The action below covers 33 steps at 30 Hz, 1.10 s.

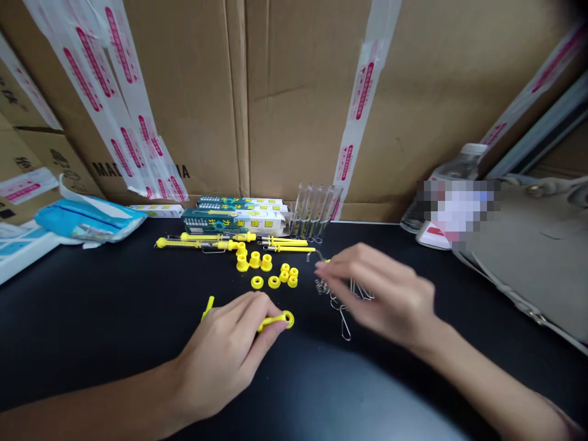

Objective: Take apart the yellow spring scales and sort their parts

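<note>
My left hand [229,349] is closed in a pinch on a slim yellow plastic rod [273,320]. A yellow ring [288,319] shows at the rod's tip; whether the two are joined I cannot tell. Another yellow piece [209,306] sticks out beyond the knuckles. My right hand [381,288] pinches a bent metal wire hook [316,254], slightly blurred. Below its fingers lie small springs [321,286] and wire loops [345,324], partly covered. Between the hands and the boxes stand yellow flanged caps [255,260], flat rings [274,282] and small yellow bushings [293,281].
Yellow spring scales [197,244] and thin yellow rods [291,248] lie before printed boxes [234,220]. Clear tubes [315,211] stand beside them. A blue packet [92,217] is at left; a bottle [463,162] and beige bag [528,245] are at right. Cardboard [303,110] rises behind.
</note>
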Available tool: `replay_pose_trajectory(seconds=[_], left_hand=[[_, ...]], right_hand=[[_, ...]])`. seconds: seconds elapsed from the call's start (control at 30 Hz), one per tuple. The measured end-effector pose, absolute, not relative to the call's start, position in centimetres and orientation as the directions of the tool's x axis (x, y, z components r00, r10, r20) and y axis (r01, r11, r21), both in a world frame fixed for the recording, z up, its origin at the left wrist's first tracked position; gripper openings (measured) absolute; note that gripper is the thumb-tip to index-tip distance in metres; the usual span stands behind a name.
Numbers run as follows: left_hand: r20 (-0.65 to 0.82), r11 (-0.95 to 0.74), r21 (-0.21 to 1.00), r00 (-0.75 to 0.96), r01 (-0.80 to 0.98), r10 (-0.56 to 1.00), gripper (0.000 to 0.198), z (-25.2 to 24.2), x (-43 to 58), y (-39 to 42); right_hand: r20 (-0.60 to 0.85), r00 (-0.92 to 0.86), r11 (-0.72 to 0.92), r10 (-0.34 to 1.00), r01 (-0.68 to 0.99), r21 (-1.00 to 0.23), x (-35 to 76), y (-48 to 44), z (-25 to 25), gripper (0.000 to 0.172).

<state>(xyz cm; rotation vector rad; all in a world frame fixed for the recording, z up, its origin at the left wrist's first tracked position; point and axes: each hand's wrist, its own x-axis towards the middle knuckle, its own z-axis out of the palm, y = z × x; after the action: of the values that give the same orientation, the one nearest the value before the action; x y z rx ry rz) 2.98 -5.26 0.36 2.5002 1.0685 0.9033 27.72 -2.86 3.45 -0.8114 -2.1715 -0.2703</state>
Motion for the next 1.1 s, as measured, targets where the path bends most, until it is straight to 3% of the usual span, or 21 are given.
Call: replay_pose_trajectory(seconds=[0.07,0.13,0.2,0.27,0.37,0.5,0.67,0.9,1.1], left_hand=[[0.44,-0.694,0.459,0.536,0.555,0.72,0.015,0.3,3.0,-5.3],[0.431,-0.697,0.453,0.547,0.556,0.717,0.014,0.3,3.0,-5.2],[0.433,-0.705,0.439,0.556,0.557,0.709,0.014,0.2,3.0,-5.2],[0.438,-0.713,0.426,0.563,0.557,0.701,0.014,0.3,3.0,-5.2],[0.444,-0.729,0.412,0.578,0.547,0.685,0.014,0.3,3.0,-5.2],[0.453,-0.753,0.374,0.602,0.541,0.658,0.013,0.3,3.0,-5.2],[0.449,-0.766,0.344,0.622,0.542,0.642,0.011,0.2,3.1,-5.3],[0.44,-0.771,0.342,0.634,0.537,0.636,0.01,0.2,3.1,-5.4],[0.442,-0.771,0.34,0.632,0.539,0.637,0.012,0.2,3.1,-5.3]], right_hand=[[0.609,-0.348,0.642,0.713,0.673,-0.367,29.5,-1.9,4.5,0.012],[0.336,-0.345,0.482,0.876,0.658,-0.579,31.2,-1.0,5.3,0.023],[0.081,-0.382,0.313,0.921,0.597,-0.739,32.5,-0.4,5.5,0.028],[-0.093,-0.43,0.182,0.898,0.555,-0.812,33.0,0.0,5.3,0.032],[-0.203,-0.478,0.145,0.854,0.596,-0.79,32.8,0.1,4.5,0.024],[-0.197,-0.511,0.259,0.837,0.686,-0.68,32.3,0.1,4.1,0.022],[-0.153,-0.524,0.372,0.838,0.752,-0.544,32.4,0.4,4.1,0.03],[-0.206,-0.5,0.349,0.841,0.792,-0.501,32.6,0.3,4.3,0.047],[-0.188,-0.43,0.342,0.883,0.864,-0.369,32.0,-1.0,4.1,0.06]])
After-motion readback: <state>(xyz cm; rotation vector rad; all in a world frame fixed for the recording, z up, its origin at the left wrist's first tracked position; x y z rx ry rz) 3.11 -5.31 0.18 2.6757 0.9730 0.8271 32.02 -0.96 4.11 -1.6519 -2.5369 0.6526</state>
